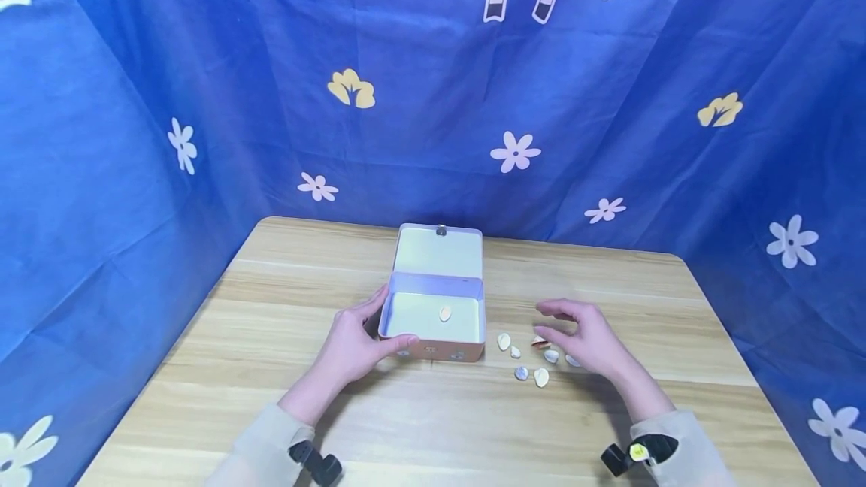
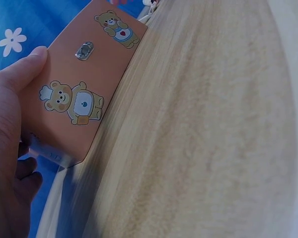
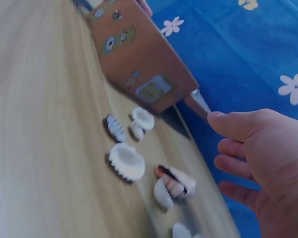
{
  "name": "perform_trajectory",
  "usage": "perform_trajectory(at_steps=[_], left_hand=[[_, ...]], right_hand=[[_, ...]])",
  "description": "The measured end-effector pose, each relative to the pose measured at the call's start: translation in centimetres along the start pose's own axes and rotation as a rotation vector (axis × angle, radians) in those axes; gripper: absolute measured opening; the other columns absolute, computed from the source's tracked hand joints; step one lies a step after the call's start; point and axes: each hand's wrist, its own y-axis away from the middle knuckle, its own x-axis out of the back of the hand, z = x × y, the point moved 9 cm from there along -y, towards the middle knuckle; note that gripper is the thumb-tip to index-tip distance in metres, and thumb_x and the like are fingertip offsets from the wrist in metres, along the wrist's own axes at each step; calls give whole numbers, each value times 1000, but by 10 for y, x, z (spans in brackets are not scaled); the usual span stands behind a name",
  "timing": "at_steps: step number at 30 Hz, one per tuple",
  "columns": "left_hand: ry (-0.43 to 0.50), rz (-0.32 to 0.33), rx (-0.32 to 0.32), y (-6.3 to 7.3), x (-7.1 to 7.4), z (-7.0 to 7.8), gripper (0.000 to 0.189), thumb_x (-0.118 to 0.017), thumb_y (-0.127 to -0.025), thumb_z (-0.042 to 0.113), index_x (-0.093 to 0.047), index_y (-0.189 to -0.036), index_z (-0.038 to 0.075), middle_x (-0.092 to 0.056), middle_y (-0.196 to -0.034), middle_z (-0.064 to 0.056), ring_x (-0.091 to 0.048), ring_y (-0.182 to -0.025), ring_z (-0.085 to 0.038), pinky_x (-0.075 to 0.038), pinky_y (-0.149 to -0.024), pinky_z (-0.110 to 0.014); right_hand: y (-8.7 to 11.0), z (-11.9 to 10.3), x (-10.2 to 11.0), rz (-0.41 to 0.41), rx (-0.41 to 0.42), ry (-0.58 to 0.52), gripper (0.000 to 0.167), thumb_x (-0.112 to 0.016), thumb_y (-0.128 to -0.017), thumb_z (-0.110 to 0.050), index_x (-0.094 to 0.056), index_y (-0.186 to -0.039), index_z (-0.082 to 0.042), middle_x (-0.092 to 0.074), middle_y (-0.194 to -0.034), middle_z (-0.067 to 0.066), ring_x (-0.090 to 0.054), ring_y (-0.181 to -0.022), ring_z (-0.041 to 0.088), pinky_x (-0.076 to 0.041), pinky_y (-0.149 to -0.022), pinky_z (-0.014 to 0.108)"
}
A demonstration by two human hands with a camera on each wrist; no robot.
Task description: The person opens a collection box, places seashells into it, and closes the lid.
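A hinged tin box (image 1: 443, 352), orange outside with bear pictures and pale inside, stands with its lid (image 1: 438, 250) tipped back. One small pale seashell (image 1: 444, 313) lies on its floor. My left hand (image 1: 353, 343) holds the box's left end, the thumb on the front wall (image 2: 72, 69) and the other fingers round the side. To the right of the box several seashells lie loose, among them a white ribbed shell (image 3: 127, 161), a bluish shell (image 1: 522, 373) and a reddish-brown spiral shell (image 3: 176, 181). Above these hovers my right hand (image 1: 585, 337), fingers loosely bent, nothing between them.
The wood-grain table (image 1: 433, 427) has rounded far corners. A blue cloth (image 1: 419, 134) with printed flowers hangs behind it and along both sides. The raised lid reaches close to the table's far edge. A small dark device (image 1: 316, 464) is strapped to each wrist.
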Motion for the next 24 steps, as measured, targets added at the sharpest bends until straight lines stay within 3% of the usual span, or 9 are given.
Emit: perform_trajectory(at_steps=[5, 17, 24], left_hand=[[1, -7, 19, 0, -1, -2, 116, -90, -69, 71, -50, -157, 6, -52, -154, -10, -48, -143, -33, -39, -119, -52], [6, -10, 23, -1, 1, 0, 115, -90, -69, 70, -51, -156, 6, -52, -154, -9, -49, -143, -32, -39, -119, -51], [8, -9, 11, -2, 1, 1, 114, -91, -70, 67, -51, -156, 6, -53, -153, -9, -49, -142, -32, -40, -118, -51]], right_hand=[[6, 12, -2, -8, -4, 3, 42, -88, -88, -11, -74, -125, 5, -73, -127, 14, -70, -117, 36, -55, -102, 55], [16, 32, -12, -27, -12, 69, 48, -94, -83, -21, -77, -123, 0, -75, -124, 8, -70, -116, 28, -55, -103, 47], [18, 32, -15, -5, 31, 116, 46, -95, -81, -22, -78, -118, -2, -75, -118, 3, -70, -112, 26, -54, -102, 35]])
